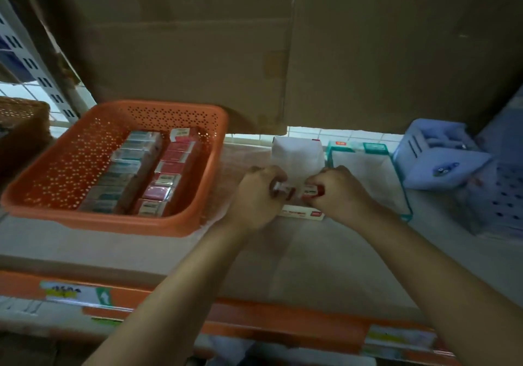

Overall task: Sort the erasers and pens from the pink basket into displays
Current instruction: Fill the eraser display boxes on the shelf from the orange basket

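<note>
The pink-orange perforated basket [85, 150] stands on the shelf at left. It holds a row of grey-teal erasers [124, 167] and a row of red erasers [169, 173]. To its right stands a white display box [297, 153] with a red-printed front edge, and beside that a teal-rimmed display box [368, 167]. My left hand [254, 195] grips a red eraser [283, 190] over the white box. My right hand [336, 193] grips another red eraser [310, 191]. The two erasers nearly meet end to end.
Large cardboard boxes [198, 54] hang low over the back of the shelf. A pale blue organiser [435, 153] and a perforated white bin [501, 201] stand at right. A brown wicker basket [19, 127] sits far left. The shelf's front edge [254, 320] carries orange label strips.
</note>
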